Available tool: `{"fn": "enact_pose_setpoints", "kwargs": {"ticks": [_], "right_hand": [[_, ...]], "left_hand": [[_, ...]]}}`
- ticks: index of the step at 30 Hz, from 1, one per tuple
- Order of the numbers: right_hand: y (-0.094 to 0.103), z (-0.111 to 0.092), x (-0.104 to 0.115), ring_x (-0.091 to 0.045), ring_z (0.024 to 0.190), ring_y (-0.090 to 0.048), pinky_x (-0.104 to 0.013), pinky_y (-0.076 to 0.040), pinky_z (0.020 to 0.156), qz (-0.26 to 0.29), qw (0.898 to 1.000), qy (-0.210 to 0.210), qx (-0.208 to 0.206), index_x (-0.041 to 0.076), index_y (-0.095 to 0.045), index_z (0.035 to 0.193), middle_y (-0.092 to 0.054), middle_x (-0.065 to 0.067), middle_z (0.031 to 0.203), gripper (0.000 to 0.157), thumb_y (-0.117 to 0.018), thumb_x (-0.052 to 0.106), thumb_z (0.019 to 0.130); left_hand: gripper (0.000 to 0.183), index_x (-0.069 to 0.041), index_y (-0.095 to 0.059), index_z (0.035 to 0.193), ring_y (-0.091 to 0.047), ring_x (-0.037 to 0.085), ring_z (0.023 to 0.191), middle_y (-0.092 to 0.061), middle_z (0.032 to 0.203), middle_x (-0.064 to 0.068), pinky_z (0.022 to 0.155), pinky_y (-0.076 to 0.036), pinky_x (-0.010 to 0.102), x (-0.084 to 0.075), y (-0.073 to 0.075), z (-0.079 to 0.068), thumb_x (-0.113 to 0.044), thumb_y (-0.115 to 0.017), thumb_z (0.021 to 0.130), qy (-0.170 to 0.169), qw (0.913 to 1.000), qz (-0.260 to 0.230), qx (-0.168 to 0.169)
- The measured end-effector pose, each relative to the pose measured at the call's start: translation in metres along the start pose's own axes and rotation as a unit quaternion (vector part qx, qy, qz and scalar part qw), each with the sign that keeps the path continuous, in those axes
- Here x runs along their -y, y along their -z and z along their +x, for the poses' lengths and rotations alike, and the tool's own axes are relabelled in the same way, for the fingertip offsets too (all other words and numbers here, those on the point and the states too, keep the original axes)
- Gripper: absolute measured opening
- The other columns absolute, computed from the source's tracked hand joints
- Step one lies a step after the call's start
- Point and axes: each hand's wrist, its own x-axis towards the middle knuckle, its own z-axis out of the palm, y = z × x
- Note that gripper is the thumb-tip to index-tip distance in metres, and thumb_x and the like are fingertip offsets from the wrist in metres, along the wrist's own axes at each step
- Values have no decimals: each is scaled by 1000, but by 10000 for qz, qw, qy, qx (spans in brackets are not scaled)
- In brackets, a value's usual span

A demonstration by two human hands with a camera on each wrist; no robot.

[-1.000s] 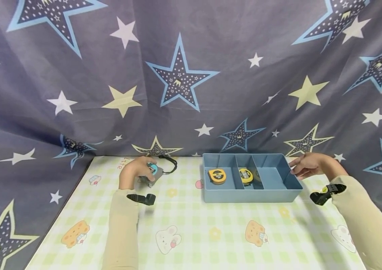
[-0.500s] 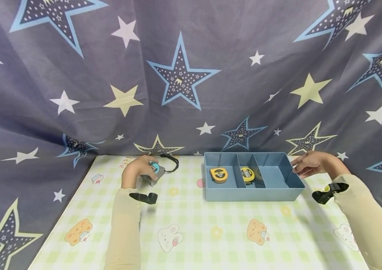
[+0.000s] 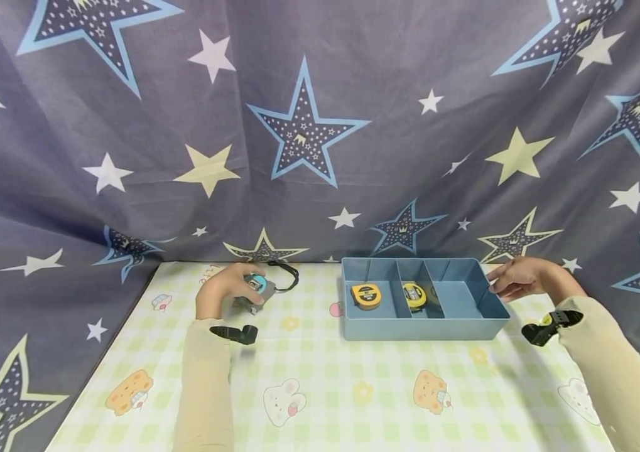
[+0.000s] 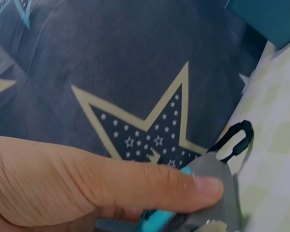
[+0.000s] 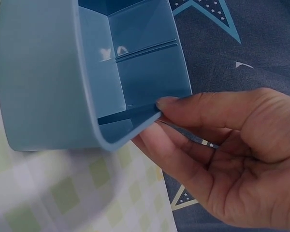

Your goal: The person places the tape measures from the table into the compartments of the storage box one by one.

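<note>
Left fingers [image 4: 150, 186] pinch tape measure [image 4: 208, 166]; only wrist view shows right fingers [image 5: 181, 159] pinching box [image 3: 427, 329].

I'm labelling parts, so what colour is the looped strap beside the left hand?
Black; the looped strap shows best in the left wrist view.

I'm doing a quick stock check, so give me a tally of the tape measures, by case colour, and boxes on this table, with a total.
Blue divided box: 1
Yellow tape measures, both inside it: 2
Grey tape measure, in the left hand: 1
Total: 4
</note>
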Motion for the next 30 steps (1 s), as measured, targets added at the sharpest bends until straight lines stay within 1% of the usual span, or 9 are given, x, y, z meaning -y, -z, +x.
{"fn": "enact_pose_setpoints", "kwargs": {"ticks": [3, 6, 10, 12, 15, 19, 22, 25, 30], "right_hand": [[0, 0, -1, -11, 90, -66, -33, -60, 87, -46, 10000, 12, 3, -21, -28, 149, -71, -5, 113, 72, -66, 3, 93], [1, -1, -2, -11, 91, -67, -34, -60, 88, -81, 10000, 17, 13, -21, -28, 149, -69, -10, 120, 72, -66, 3, 93], [2, -3, -1, -12, 92, -68, -35, -60, 88, -74, 10000, -6, 36, -21, -28, 149, -70, -9, 119, 71, -66, 3, 94], [3, -4, -1, -12, 92, -68, -36, -60, 88, -44, 10000, -24, 38, -20, -28, 149, -71, -6, 117, 71, -66, 3, 94], [3, -4, 0, -13, 93, -68, -36, -60, 88, -28, 10000, -30, 7, -20, -29, 149, -71, -8, 118, 71, -67, 3, 93], [2, -2, 1, -12, 94, -69, -36, -60, 89, -66, 10000, -15, 2, -20, -29, 149, -67, -19, 127, 71, -67, 4, 94], [1, -1, 0, -12, 94, -68, -36, -60, 89, -87, 10000, -27, 25, -20, -28, 150, -63, -23, 134, 72, -67, 5, 94], [1, 0, 0, -12, 94, -68, -35, -60, 89, -73, 10000, -34, 49, -20, -29, 149, -65, -19, 130, 72, -67, 5, 94], [1, 1, -1, -13, 93, -68, -36, -60, 88, 5, 10000, -35, 60, -20, -31, 148, -69, -9, 119, 70, -67, 3, 93]], "left_hand": [[75, -6, -59, 141, -55, 34, 117, -50, 147, 24, 100, -49, 46, 8, 1, 1, -20, -90, 74, -213, 9998, -41, -6], [76, -6, -59, 141, -55, 35, 118, -50, 147, 24, 101, -48, 48, 13, 2, 3, -23, -91, 74, -396, 9992, -77, 8], [78, -5, -57, 143, -54, 36, 121, -51, 147, 23, 104, -47, 49, 16, 2, 4, -22, -91, 74, -495, 9986, -195, 34], [79, -5, -57, 143, -54, 35, 119, -52, 146, 23, 102, -47, 48, 16, 2, 5, -22, -92, 74, -493, 9986, -199, 31], [81, -6, -57, 143, -55, 32, 114, -53, 143, 22, 98, -48, 44, 14, 3, 6, -23, -93, 73, -423, 9991, -70, 6], [86, -6, -56, 144, -54, 31, 111, -53, 141, 23, 94, -49, 42, 10, 2, 4, -22, -94, 69, -289, 9996, 28, 28], [86, -5, -56, 143, -54, 32, 112, -53, 140, 23, 95, -49, 43, 9, 1, 3, -20, -94, 68, -247, 9997, 19, 26], [82, -4, -58, 141, -55, 31, 110, -54, 138, 23, 94, -50, 43, 9, 0, 3, -18, -93, 68, -290, 9996, 59, -35], [80, -5, -61, 138, -56, 28, 103, -57, 134, 21, 88, -50, 38, 11, -2, 6, -17, -91, 66, -272, 9995, 51, -145]]}}
